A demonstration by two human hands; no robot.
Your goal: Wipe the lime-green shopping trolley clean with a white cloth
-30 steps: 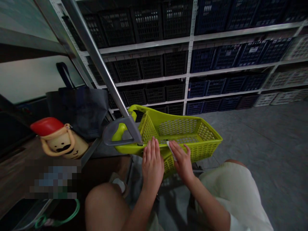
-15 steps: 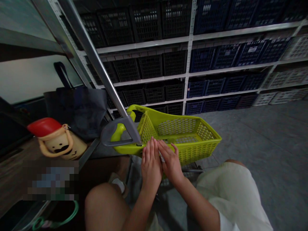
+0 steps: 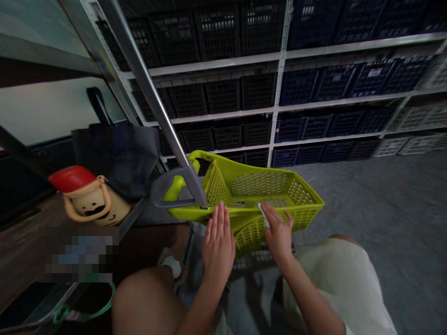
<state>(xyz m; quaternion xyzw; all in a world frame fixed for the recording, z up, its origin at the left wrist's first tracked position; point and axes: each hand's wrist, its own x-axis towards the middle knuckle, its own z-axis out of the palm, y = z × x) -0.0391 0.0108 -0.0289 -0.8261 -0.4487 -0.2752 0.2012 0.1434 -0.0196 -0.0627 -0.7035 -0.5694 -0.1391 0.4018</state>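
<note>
A yellow-green shopping cart basket [image 3: 302,214] with perforated walls stands in front of my knees. My left hand [image 3: 219,242] lies with its fingers stretched out and close together over the near rim, beside the grey handle end. Nothing shows in it. Farther right along the same rim, my right hand [image 3: 278,232] presses a small white wipe [image 3: 264,216], perhaps tissue or cloth, against the plastic. Its fingers cover most of the wipe. The grey loop-shaped handle part [image 3: 193,186] with a metal pole touches the basket's left end.
Shelving [image 3: 275,109] full of black, blue and white crates lines the back. On the left, a cream container with a red lid [image 3: 98,200] stands beside a dark tote bag [image 3: 122,156]. A green cord loop [image 3: 101,309] hangs at lower left. Grey floor [image 3: 384,200] spreads to the right.
My right hand has slid right along the rim, away from my left hand, and the white wipe now shows more. My left hand stays near the handle. The view has shifted slightly.
</note>
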